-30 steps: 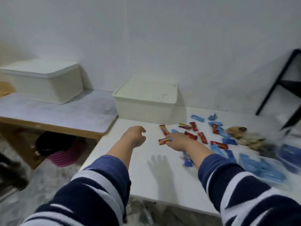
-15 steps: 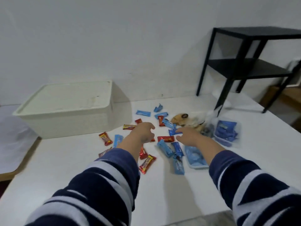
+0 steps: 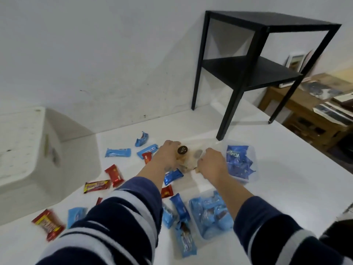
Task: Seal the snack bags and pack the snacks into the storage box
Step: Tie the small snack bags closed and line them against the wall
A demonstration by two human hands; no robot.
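Note:
A clear bag of brown cookies (image 3: pixel 188 161) lies mid-table with a dark round piece on top. My left hand (image 3: pixel 168 155) grips its left side and my right hand (image 3: pixel 212 165) grips its right side, fingers curled at the plastic. A clear bag of dark blue snacks (image 3: pixel 239 163) lies just right of my right hand. Another clear bag of light blue snacks (image 3: pixel 210 213) lies nearer me. The white storage box (image 3: pixel 28 150), lid on, stands at the left. Loose red (image 3: pixel 114 175) and blue (image 3: pixel 118 152) snack packs are scattered between the box and the bags.
A black two-shelf side table (image 3: pixel 248 64) stands on the white table (image 3: pixel 286 188) at the back right. A wooden cabinet with papers (image 3: pixel 315 104) lies beyond the right edge. The white wall runs close behind.
The view has swung right, away from the box. Both hands left the loose snack packs and moved forward onto the cookie bag, one on each side.

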